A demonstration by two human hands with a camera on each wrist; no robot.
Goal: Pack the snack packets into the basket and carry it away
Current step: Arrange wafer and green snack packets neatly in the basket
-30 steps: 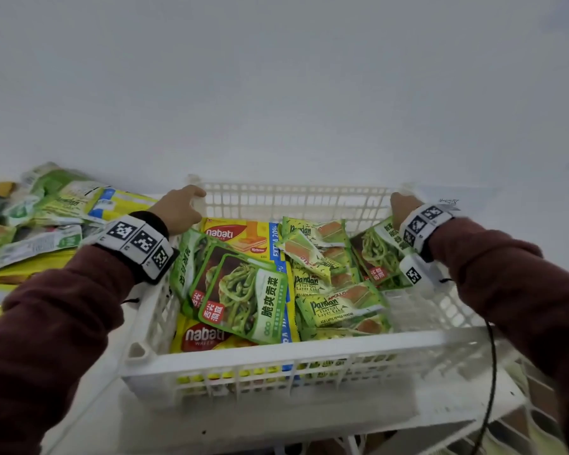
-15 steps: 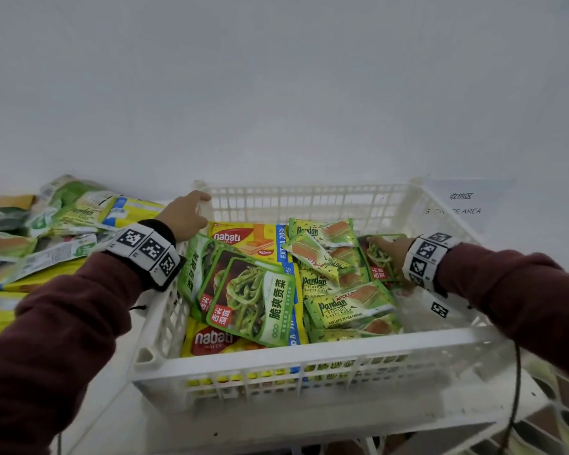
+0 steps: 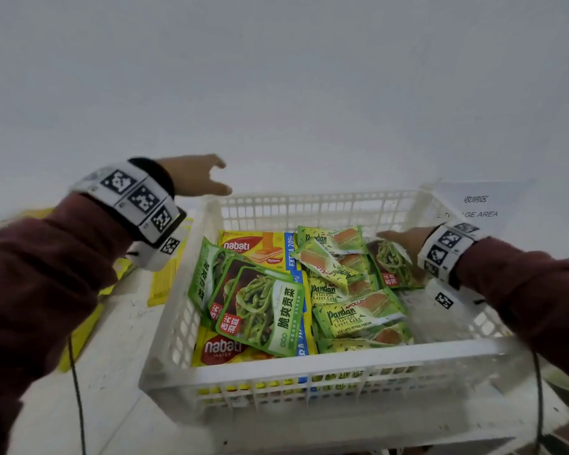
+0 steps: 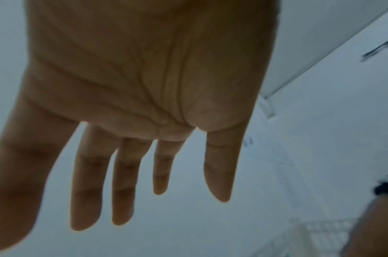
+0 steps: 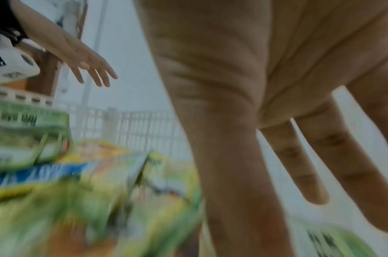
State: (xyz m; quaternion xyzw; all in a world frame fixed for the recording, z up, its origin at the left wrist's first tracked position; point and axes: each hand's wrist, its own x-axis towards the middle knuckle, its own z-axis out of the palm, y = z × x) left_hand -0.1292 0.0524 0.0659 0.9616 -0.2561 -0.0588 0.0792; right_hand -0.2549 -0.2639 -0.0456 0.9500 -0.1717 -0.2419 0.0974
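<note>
A white slatted basket (image 3: 309,366) stands on the table and holds several snack packets. Among them are yellow Nabati wafer packs (image 3: 250,247), green vegetable packs (image 3: 263,307) and Pandan cake packs (image 3: 352,316). My left hand (image 3: 201,175) is raised above the basket's far left corner. The left wrist view shows this hand (image 4: 144,156) with straight fingers and nothing in it. My right hand (image 3: 404,238) is inside the basket at the far right, over a green packet (image 3: 393,264). Its fingers (image 5: 309,165) are straight and grip nothing. I cannot tell whether they touch the packet.
More yellow packets (image 3: 168,277) lie on the table left of the basket. A paper sign (image 3: 477,205) reading "storage area" sits behind the basket's far right corner. A white wall rises right behind. A thin cable (image 3: 76,389) hangs from my left wrist.
My left hand let go of the basket's far left rim and rose with fingers spread. My right hand left the far right rim, moved into the basket and now opens over the green packet.
</note>
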